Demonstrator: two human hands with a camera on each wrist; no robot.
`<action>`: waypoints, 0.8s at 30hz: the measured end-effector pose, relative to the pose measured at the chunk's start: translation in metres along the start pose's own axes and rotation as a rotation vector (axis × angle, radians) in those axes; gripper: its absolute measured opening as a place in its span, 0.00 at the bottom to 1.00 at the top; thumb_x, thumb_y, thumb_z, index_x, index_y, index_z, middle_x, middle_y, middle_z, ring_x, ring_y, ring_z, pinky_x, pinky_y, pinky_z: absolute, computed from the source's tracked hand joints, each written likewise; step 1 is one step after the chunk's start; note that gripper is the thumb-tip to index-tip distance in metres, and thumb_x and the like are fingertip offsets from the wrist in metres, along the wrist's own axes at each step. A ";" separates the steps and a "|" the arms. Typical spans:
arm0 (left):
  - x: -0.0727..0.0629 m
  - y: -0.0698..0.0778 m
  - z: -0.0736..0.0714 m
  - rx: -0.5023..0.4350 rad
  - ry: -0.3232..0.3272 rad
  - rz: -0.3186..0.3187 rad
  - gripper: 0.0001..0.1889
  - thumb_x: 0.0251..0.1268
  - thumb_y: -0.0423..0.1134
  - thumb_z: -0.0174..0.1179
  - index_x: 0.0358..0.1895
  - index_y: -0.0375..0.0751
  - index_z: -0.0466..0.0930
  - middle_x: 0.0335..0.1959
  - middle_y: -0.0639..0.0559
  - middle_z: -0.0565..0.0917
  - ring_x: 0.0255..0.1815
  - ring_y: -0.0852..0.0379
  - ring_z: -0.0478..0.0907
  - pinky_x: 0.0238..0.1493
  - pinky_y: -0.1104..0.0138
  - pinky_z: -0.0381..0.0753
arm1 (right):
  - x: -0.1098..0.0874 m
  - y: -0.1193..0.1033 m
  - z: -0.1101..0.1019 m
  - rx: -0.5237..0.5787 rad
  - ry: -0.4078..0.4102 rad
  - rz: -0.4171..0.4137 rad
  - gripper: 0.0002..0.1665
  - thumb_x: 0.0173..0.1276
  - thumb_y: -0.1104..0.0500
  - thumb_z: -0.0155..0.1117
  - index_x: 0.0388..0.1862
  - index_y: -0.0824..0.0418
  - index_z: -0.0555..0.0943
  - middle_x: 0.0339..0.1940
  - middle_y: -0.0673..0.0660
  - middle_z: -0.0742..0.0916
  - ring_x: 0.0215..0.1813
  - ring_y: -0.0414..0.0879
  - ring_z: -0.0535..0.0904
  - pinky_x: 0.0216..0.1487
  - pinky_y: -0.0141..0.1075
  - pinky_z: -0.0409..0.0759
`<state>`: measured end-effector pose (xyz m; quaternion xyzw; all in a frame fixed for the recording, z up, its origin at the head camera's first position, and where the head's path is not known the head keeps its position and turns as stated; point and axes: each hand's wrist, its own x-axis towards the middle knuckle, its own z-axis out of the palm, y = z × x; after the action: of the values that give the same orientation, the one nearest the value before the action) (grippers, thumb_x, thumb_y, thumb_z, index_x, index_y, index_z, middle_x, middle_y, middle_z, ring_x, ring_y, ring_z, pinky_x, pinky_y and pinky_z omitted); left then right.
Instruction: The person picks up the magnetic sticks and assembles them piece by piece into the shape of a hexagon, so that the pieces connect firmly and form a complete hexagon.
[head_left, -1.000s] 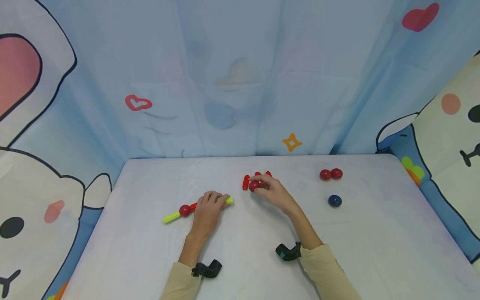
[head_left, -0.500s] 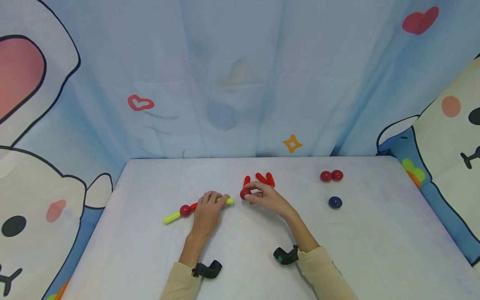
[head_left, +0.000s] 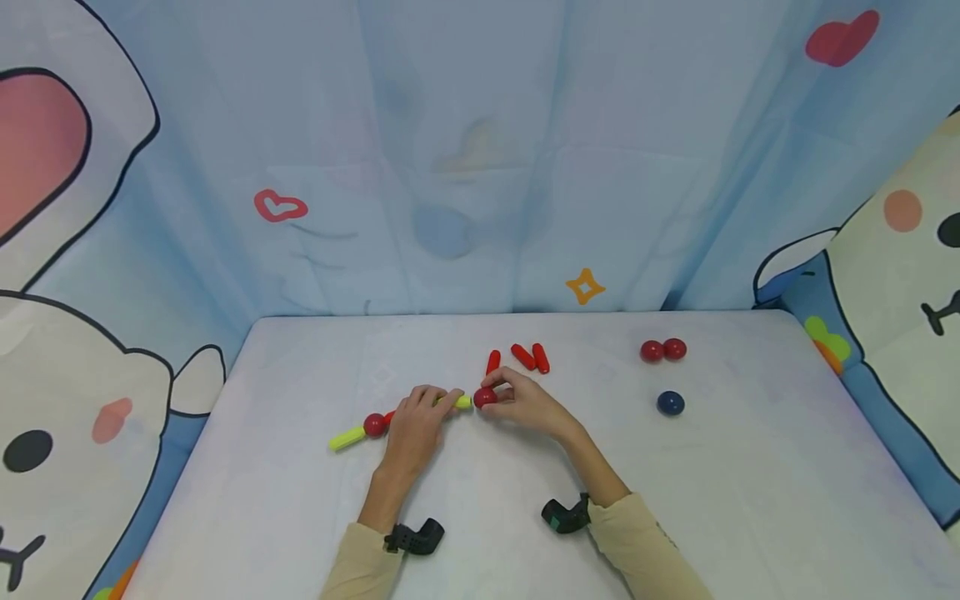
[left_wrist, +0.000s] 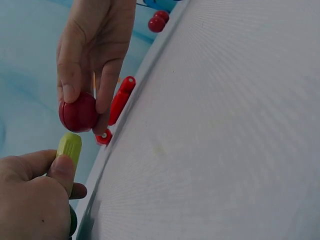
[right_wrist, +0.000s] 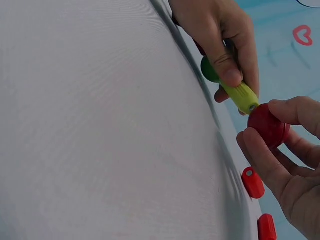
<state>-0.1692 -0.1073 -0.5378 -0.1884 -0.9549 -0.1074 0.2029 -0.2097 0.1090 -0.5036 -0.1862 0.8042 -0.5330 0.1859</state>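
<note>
My left hand (head_left: 415, 425) grips a yellow-green rod (left_wrist: 70, 146) between thumb and fingers. This rod is the right end of a chain; a green ball (right_wrist: 209, 69) joins it, mostly hidden by the hand. Further left along the chain come a red rod, a red ball (head_left: 375, 425) and another yellow-green rod (head_left: 347, 439). My right hand (head_left: 531, 406) pinches a loose red ball (head_left: 484, 398) between thumb and fingertips. In the right wrist view this ball (right_wrist: 268, 125) is right at the rod's free end; the left wrist view shows a small gap.
Behind the right hand lie short red rods (head_left: 523, 357) on the white table (head_left: 750, 467). Two red balls (head_left: 652, 351) sit side by side at the back right, with a dark blue ball (head_left: 671, 403) in front of them. A blue printed curtain (head_left: 465, 225) hangs behind the table.
My right hand has carried the red ball left and towards me, from beside the red rods to the rod's end. My left hand with the chain has shifted only slightly right.
</note>
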 end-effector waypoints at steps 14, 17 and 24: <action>0.000 0.000 0.001 0.005 -0.001 0.008 0.19 0.63 0.41 0.65 0.57 0.56 0.79 0.44 0.56 0.83 0.52 0.55 0.77 0.50 0.63 0.82 | 0.003 0.001 0.010 -0.087 0.021 -0.052 0.21 0.62 0.65 0.68 0.52 0.63 0.72 0.52 0.62 0.81 0.56 0.57 0.81 0.54 0.43 0.83; 0.001 0.000 0.000 -0.003 0.024 0.013 0.18 0.62 0.41 0.66 0.56 0.54 0.80 0.45 0.55 0.83 0.52 0.55 0.77 0.52 0.61 0.81 | 0.004 0.001 0.013 -0.159 0.058 -0.056 0.21 0.61 0.66 0.69 0.50 0.62 0.73 0.50 0.59 0.81 0.54 0.54 0.81 0.53 0.41 0.84; 0.001 0.001 -0.001 -0.003 0.068 0.013 0.15 0.61 0.40 0.67 0.50 0.48 0.80 0.47 0.55 0.85 0.53 0.56 0.80 0.59 0.57 0.78 | 0.002 -0.005 0.018 -0.255 0.086 -0.042 0.22 0.59 0.66 0.70 0.51 0.62 0.73 0.50 0.58 0.80 0.53 0.50 0.80 0.51 0.38 0.84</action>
<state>-0.1695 -0.1064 -0.5367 -0.1910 -0.9461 -0.1141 0.2354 -0.2020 0.0917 -0.5053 -0.2020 0.8685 -0.4379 0.1147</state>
